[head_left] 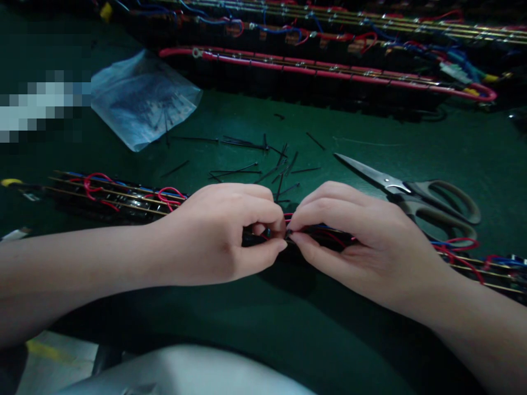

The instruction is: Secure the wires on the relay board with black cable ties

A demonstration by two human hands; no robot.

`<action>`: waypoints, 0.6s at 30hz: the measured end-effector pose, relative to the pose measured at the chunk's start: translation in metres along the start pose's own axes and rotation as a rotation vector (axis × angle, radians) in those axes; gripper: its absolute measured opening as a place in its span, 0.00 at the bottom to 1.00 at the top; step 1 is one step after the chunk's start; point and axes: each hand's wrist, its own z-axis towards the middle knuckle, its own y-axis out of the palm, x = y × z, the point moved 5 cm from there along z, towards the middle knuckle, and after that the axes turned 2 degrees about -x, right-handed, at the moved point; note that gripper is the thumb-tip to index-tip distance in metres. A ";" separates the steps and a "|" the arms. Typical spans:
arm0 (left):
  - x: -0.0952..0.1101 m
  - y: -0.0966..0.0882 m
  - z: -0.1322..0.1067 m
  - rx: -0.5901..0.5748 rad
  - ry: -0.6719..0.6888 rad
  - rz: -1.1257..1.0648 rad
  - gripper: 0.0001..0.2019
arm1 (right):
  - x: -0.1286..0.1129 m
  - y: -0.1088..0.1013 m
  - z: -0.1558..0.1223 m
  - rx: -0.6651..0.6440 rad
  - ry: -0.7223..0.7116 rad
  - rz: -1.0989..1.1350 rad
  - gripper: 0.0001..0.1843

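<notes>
My left hand (230, 230) and my right hand (362, 236) meet over a long black wired assembly (123, 200) with brass-coloured rods and red and blue wires. Each hand is closed in a pinch, thumb and forefinger almost touching those of the other. Something small and dark shows between the fingertips, too small to make out. The assembly's middle is largely hidden by my hands. Just beyond them, loose black cable ties (245, 144) are scattered on the green table (230, 312). Scissors (387, 181) with dark handles lie beyond my right hand, blades pointing left.
A clear plastic bag (140, 99) with thin dark pieces inside lies at the back left. More wired assemblies (329, 41) run along the far side, with a thick red cable (263, 64) along the nearest. A pale rounded surface (185, 373) sits below the table's near edge.
</notes>
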 end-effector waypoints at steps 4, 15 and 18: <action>0.000 0.000 -0.001 0.008 0.004 0.003 0.06 | 0.001 0.001 0.000 -0.002 -0.003 -0.006 0.05; 0.002 -0.002 -0.001 0.006 0.019 -0.027 0.05 | -0.005 -0.001 -0.001 -0.045 -0.062 0.049 0.07; 0.002 -0.002 -0.001 0.001 0.026 -0.011 0.06 | -0.002 -0.001 0.000 -0.020 -0.038 0.069 0.06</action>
